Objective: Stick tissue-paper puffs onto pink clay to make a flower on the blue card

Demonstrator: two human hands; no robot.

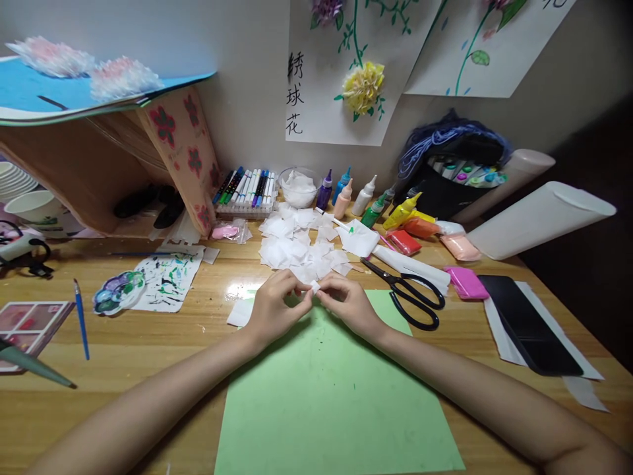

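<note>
I have a small white paper piece (pixel 315 287) pinched between my left fingers (pixel 308 291) and my right fingers (pixel 322 290), thumb and index of each closed on it, the two hands nearly meeting. I hold it above the far edge of the green sheet (pixel 331 396), which lies on the table (pixel 188 369). Just beyond it, toward the table's back edge, are my loose white squares (pixel 291 247), and behind those a glass bowl (pixel 298 188) of more white paper, between the markers (pixel 247 188) and the paint bottles (pixel 345 199). The black-handled scissors (pixel 413 293) lie by the sheet's far right corner. Near the table's right edge, a black phone (pixel 531 326) rests on white paper. The paint-smeared palette (pixel 119 291) lies well to my left.
</note>
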